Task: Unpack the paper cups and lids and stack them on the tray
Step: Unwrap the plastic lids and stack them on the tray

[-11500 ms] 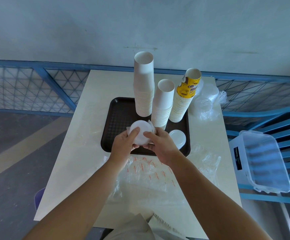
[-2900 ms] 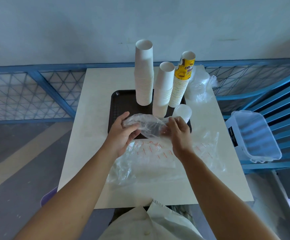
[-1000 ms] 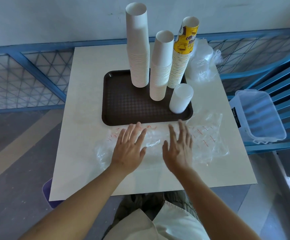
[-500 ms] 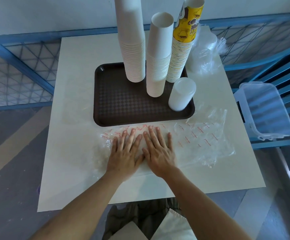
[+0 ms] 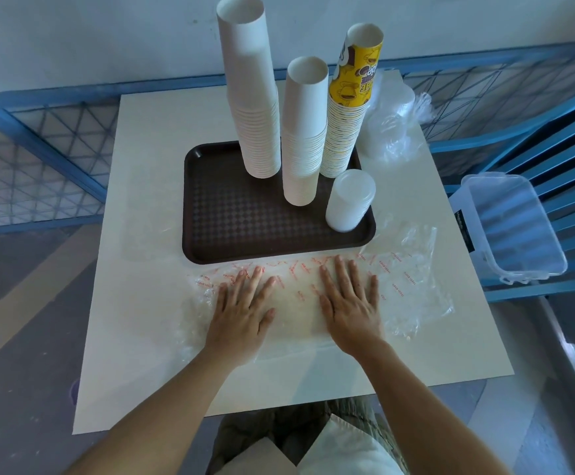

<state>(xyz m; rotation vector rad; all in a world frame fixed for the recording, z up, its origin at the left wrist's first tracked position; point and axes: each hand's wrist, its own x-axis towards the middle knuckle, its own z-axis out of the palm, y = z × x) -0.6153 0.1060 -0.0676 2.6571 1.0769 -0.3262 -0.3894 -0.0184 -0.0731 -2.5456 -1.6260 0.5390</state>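
A brown tray [image 5: 245, 234] sits on the desk [image 5: 142, 269], toward 12 o'clock from the hands. It carries three stacks of paper cups, all mouth-down along its far and right part. The tallest white stack [image 5: 252, 97] is at about 12 o'clock on the tray, and a shorter white stack [image 5: 305, 132] stands just beside it toward 2 o'clock. A stack topped by a yellow printed cup [image 5: 348, 108] leans at 1 o'clock. A short stack of white lids [image 5: 349, 200] stands in the tray's 4 o'clock corner.

Off the tray at 1 o'clock, a clear bag holding more lids [image 5: 392, 132] lies on the desk. At 3 o'clock, beyond the desk edge, a clear plastic box [image 5: 512, 228] rests on blue slats.

Both hands lie flat, palms down and fingers straight and spread, gripping nothing. The left hand [image 5: 241, 310] and right hand [image 5: 351, 303] are apart and side by side. They press on a crinkled plastic wrapper with red print [image 5: 409, 279], which is spread on the desk just at the tray's 6 o'clock edge. The wrapper runs out past the right hand toward 3 o'clock. The fingertips point at 12 o'clock and stop near the tray rim without touching it. The cups and lids are well clear of both hands.
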